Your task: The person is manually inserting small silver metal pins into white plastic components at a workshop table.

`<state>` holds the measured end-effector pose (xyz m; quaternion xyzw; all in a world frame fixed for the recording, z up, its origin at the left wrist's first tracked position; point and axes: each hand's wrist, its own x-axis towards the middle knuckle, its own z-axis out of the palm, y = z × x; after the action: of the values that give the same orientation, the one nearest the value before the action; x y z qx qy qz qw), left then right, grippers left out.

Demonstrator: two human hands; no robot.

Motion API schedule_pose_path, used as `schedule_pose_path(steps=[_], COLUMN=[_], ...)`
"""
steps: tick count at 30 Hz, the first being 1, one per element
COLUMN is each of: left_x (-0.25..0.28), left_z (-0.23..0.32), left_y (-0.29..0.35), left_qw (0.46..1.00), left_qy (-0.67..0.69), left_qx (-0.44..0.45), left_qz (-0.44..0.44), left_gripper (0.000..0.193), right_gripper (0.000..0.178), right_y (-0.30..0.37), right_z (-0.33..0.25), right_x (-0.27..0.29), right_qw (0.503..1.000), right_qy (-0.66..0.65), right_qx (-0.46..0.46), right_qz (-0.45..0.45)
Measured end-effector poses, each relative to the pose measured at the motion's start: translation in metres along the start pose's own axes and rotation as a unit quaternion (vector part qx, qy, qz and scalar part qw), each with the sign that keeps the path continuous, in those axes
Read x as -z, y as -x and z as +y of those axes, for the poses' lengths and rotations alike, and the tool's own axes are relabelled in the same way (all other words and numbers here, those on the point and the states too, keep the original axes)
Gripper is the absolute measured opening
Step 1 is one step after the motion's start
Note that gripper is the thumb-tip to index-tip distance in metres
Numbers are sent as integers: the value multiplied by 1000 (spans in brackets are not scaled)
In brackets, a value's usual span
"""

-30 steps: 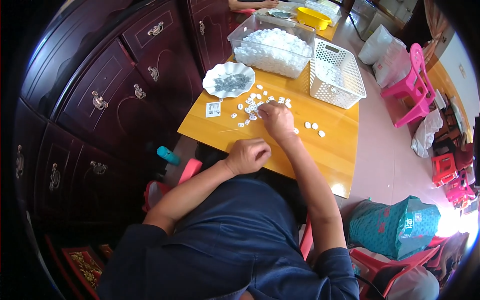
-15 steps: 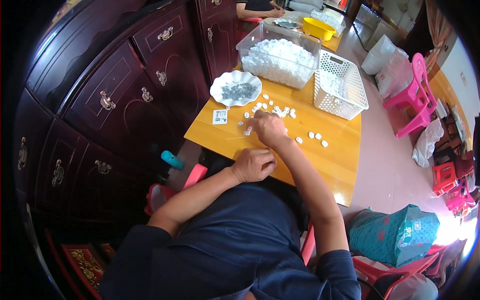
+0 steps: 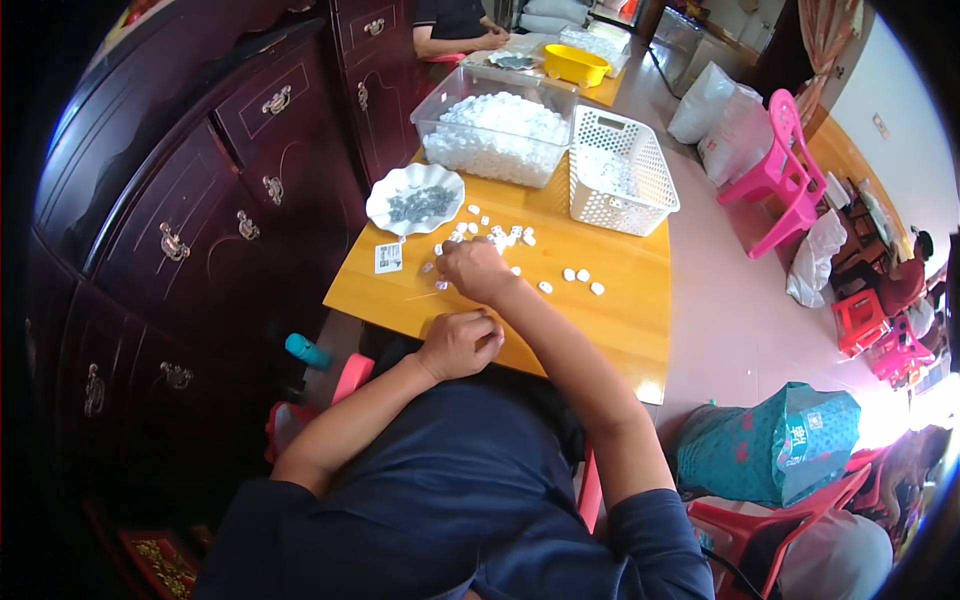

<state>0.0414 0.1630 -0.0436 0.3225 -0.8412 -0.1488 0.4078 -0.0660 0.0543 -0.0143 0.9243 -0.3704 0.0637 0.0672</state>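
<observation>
My left hand (image 3: 458, 345) is closed just off the near edge of the wooden table, fingers curled together; what it holds, if anything, is hidden. Farther up, my right hand (image 3: 476, 271) bends low over the tabletop, its fingertips pressed down among small white plastic pieces (image 3: 512, 238). Whether a piece sits between those fingers is hidden by the hand. A few pale pieces (image 3: 441, 285) lie beside its left side, and several more white pieces (image 3: 570, 275) rest to its right. Beyond the hand at the left stands a scalloped white dish (image 3: 381, 189) with small grey parts in it.
A clear bin (image 3: 555, 160) heaped with white pieces and a perforated white basket (image 3: 655, 190) stand at the table's far side. A printed card (image 3: 388, 258) lies at left. Another person (image 3: 452, 42) sits beyond, near a yellow basin (image 3: 577, 65). Dark cabinets (image 3: 200, 180) line the left.
The whole view has turned, so the table and its contents appear farther left. Both hands keep nearly the same places relative to the table.
</observation>
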Motion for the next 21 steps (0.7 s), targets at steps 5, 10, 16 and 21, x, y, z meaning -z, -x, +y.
schedule_pose_path(steps=[5,10,16,21], left_x=[-3,1,0,1], left_z=[2,3,2,6], left_y=[0,-2,3,-2], left_qw=[1000,1000,1000,998], left_qy=[17,12,7,29], left_qx=[6,8,14,53], left_qz=[-6,-9,7,8], left_gripper=[10,12,11,10], right_gripper=[13,9,5,8], right_y=[4,19,90,145], right_z=[5,6,-7,-22], right_x=[-6,4,38,44], right_qw=[996,981,919,852], right_qy=[19,-78,-250,-333], right_qx=[42,-36,-155,-280], right_qz=[79,176,263,292])
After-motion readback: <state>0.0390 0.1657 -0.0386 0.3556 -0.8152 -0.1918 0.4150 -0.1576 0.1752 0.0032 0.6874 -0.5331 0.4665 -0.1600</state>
